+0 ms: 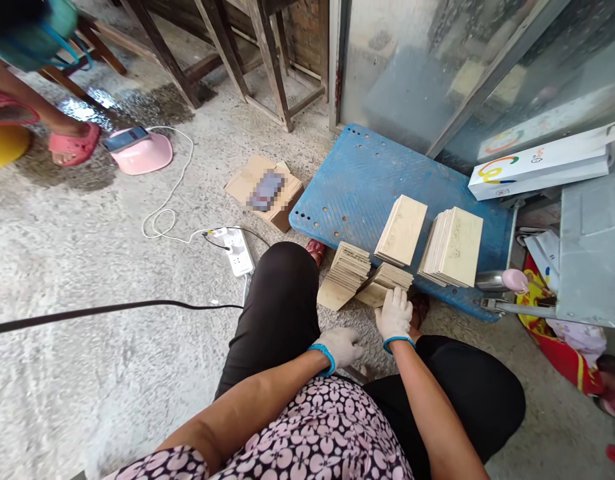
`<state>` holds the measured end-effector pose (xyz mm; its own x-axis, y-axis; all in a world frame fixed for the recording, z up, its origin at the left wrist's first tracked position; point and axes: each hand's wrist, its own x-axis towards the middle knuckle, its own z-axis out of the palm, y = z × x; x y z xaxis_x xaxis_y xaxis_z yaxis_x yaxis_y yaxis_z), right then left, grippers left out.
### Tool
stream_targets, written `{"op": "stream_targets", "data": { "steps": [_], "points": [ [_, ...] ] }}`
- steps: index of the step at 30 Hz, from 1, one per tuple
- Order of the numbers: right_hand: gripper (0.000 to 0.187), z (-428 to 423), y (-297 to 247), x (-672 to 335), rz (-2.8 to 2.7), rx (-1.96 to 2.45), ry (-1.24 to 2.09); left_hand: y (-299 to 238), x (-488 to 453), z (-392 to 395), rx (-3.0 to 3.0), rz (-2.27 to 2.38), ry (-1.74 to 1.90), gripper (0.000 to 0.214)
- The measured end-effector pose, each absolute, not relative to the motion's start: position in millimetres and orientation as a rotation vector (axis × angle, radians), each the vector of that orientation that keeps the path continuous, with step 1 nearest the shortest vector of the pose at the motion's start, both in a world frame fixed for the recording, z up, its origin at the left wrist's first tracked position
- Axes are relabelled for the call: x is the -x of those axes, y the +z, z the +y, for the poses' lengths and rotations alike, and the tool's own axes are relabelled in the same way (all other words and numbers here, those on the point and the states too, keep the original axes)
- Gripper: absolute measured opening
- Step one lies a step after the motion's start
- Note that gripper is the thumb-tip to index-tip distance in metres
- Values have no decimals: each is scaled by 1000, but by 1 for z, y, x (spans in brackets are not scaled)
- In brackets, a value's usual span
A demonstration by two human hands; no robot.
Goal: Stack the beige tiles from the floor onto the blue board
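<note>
My right hand (395, 315), in a white knit glove with a blue cuff, has its fingers closed on the near end of a slanted row of thin wooden boards (382, 283). Beside that row, to the left, leans another row of thin wooden boards (343, 273). My left hand (340, 348), gloved the same way, rests near my lap with its fingers loosely apart and nothing visible in them. Two neat stacks lie on the blue platform (367, 173): a smaller board stack (401, 230) and a taller board stack (455, 245).
Left of the platform are a cardboard box (282, 212) with a blurred item on top and a white power strip (235, 252) with cords. Further left, a pink cap (145, 152) lies near another person's sandalled foot (75, 143). A white paper bag (542, 163) rests at right.
</note>
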<state>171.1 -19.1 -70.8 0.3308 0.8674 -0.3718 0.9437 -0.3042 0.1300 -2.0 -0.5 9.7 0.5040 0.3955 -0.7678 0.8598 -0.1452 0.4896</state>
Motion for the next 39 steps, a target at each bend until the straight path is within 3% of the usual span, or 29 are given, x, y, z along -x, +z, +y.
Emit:
{"op": "stream_targets", "data": {
  "steps": [7,13,21,29,35,39],
  "points": [
    [64,-25,-65,-167,1640,-2276,-344,7,1,-1,-1769,1052,-578,35],
    [36,-23,-61,-172,1612,-2256,-372,7,1,-2,-1767,1053,-581,35],
    [29,-26,-64,-175,1556,-2028,-666,6,1,-3,-1757,1064,-601,35],
    [32,-22,-67,-181,1536,-1942,-808,8,0,-2,-1736,1071,-598,36],
    [27,-16,-40,-199,1566,-1858,-921,7,0,-2,-1720,1101,-524,35],
    [23,-13,-5,-215,1633,-1803,-953,4,1,-2,-1634,1215,-416,51]
  ]
}}
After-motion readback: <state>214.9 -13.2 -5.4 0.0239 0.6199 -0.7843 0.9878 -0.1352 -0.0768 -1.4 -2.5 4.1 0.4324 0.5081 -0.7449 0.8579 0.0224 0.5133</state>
